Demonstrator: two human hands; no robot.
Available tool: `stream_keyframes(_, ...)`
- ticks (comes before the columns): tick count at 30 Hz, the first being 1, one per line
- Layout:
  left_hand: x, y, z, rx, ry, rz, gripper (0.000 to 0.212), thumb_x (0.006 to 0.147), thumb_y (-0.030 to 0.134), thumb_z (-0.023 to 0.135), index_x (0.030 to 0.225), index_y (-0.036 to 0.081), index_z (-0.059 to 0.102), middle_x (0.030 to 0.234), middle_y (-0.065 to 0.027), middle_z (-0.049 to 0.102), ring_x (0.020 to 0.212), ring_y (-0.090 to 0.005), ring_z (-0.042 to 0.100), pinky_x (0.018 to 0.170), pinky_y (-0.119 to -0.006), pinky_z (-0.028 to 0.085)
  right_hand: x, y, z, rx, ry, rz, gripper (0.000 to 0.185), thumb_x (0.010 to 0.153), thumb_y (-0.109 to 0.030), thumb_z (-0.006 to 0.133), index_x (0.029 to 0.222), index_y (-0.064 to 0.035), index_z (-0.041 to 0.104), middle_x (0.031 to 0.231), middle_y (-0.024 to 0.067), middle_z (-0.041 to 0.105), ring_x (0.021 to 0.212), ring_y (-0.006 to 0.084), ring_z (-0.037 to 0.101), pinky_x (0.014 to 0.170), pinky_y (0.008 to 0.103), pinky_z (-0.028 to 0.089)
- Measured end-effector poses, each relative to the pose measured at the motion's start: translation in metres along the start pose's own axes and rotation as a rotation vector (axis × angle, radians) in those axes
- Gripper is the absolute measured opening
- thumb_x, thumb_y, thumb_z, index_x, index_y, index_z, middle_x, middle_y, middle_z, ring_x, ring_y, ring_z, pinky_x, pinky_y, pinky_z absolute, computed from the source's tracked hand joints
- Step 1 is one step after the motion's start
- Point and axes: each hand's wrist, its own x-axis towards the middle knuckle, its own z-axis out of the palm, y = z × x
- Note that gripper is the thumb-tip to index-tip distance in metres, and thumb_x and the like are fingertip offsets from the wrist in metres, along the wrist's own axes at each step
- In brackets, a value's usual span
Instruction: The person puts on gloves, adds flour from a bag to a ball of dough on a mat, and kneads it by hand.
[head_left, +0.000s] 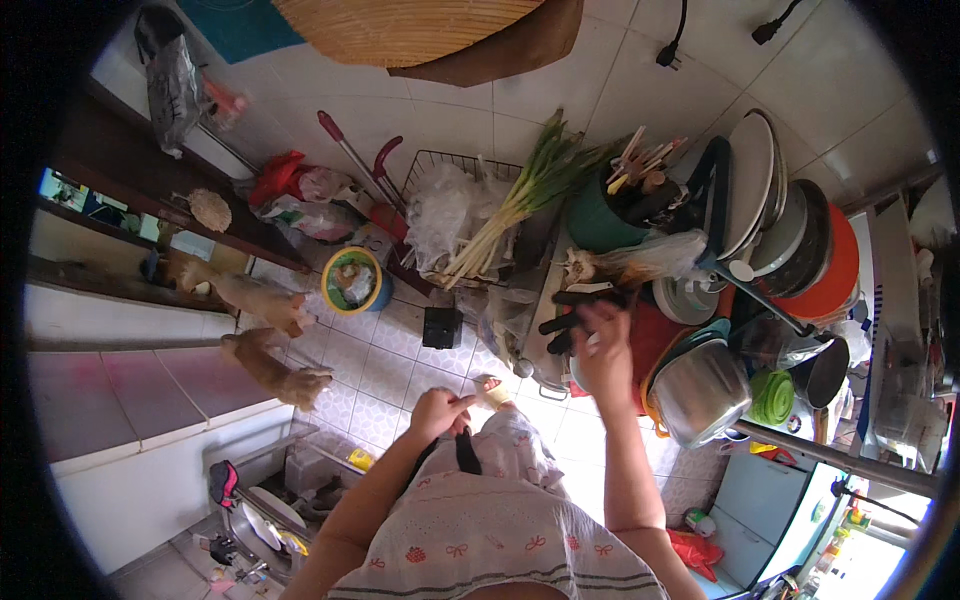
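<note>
My right hand (604, 349), blurred, is over several black handles (561, 322) at the edge of a cluttered counter; whether its fingers grip one is unclear. Beyond it lie a head of garlic (579, 264) and a clear plastic bag (660, 256). A dark green container (600, 214) of chopsticks and utensils stands farther back. To the right, a shiny metal pot (701, 394) leans tilted near a glass lid (686, 300). My left hand (439, 415) is in front of my patterned clothing (487, 532), fingers bent beside a dark strand (467, 454). I cannot tell if it holds anything.
Long green onions (517, 199) lie across a wire basket (420, 169) with plastic bags. Bowls and an orange basin (844, 262) are stacked at right. A yellow-rimmed bin (382, 289) and a black box (442, 328) stand left. Two light-brown animals (266, 300) are on the tiled floor.
</note>
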Motion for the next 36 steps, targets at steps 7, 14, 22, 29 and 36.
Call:
stream_keyframes(7, 0.005, -0.013, 0.002, -0.459, -0.336, 0.203, 0.046, 0.096, 0.03, 0.044, 0.133, 0.005, 0.035, 0.133, -0.0103, 0.042, 0.114, -0.0214, 0.049, 0.085, -0.033, 0.045, -0.064, -0.099, 0.053, 0.243, -0.221, -0.389, 0.055, 0.069, -0.005, 0.066, 0.122, -0.0066, 0.052, 0.129, 0.0167, 0.044, 0.11, 0.0328, 0.05, 0.085, 0.0408, 0.047)
stream_keyframes(14, -0.016, 0.077, 0.012, -0.995, -1.133, -0.047, 0.057, 0.093, 0.041, 0.038, 0.138, 0.008, 0.031, 0.146, -0.0114, 0.027, 0.132, -0.0272, 0.03, 0.105, -0.041, 0.029, -0.113, -0.094, 0.064, 0.01, -0.192, -0.284, 0.061, 0.088, -0.048, 0.038, 0.138, -0.0139, 0.036, 0.143, 0.0132, 0.033, 0.132, 0.0318, 0.032, 0.107, 0.0499, 0.021)
stream_keyframes(22, -0.06, 0.103, 0.127, -0.804, -1.489, -0.696, 0.07, 0.091, 0.054, 0.037, 0.14, 0.005, 0.027, 0.148, -0.0116, 0.023, 0.133, -0.0263, 0.027, 0.11, -0.039, 0.02, -0.241, -0.072, -0.008, -0.301, 0.216, 0.384, 0.061, 0.086, -0.048, 0.042, 0.139, -0.0184, 0.037, 0.145, 0.0087, 0.032, 0.136, 0.0264, 0.025, 0.111, 0.0475, 0.011)
stream_keyframes(29, -0.105, 0.101, 0.246, -0.203, -1.659, -0.606, 0.084, 0.085, 0.063, 0.039, 0.143, 0.005, 0.02, 0.149, -0.012, 0.02, 0.138, -0.0253, 0.02, 0.112, -0.042, 0.015, -0.369, -0.013, -0.008, -0.242, 0.732, 0.782, 0.052, 0.09, -0.039, 0.042, 0.138, -0.0193, 0.038, 0.144, 0.0085, 0.034, 0.135, 0.0265, 0.026, 0.111, 0.048, 0.01)
stream_keyframes(36, -0.133, 0.104, 0.429, -0.181, -1.455, -0.505, 0.035, 0.097, 0.032, 0.042, 0.122, 0.009, 0.051, 0.054, 0.0028, 0.052, 0.053, -0.0125, 0.051, 0.074, -0.03, 0.047, -0.493, 0.09, -0.084, -0.111, 1.291, 1.12, 0.046, 0.091, -0.024, 0.05, 0.132, -0.005, 0.041, 0.133, 0.0191, 0.04, 0.123, 0.035, 0.038, 0.102, 0.0438, 0.031)
